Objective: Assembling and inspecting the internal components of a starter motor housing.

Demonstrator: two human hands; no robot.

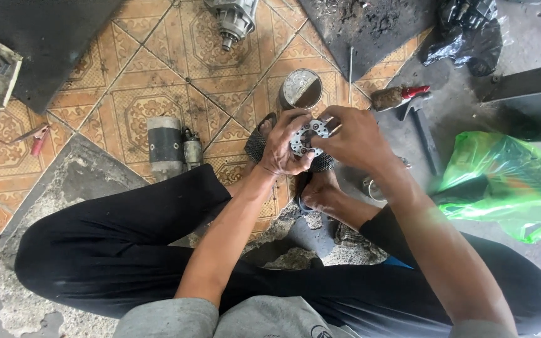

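I hold a small round metal plate with holes and cut-outs between both hands, above my crossed feet. My left hand grips its left edge with curled fingers. My right hand pinches its right side, fingertips at the rim. My black-trousered legs are folded under my forearms. My sandalled feet show just below the plate.
A black and silver starter motor body lies on the patterned tiles at left. Beyond my hands stand a metal can and another motor part. A red-handled tool and a green plastic bag lie at right.
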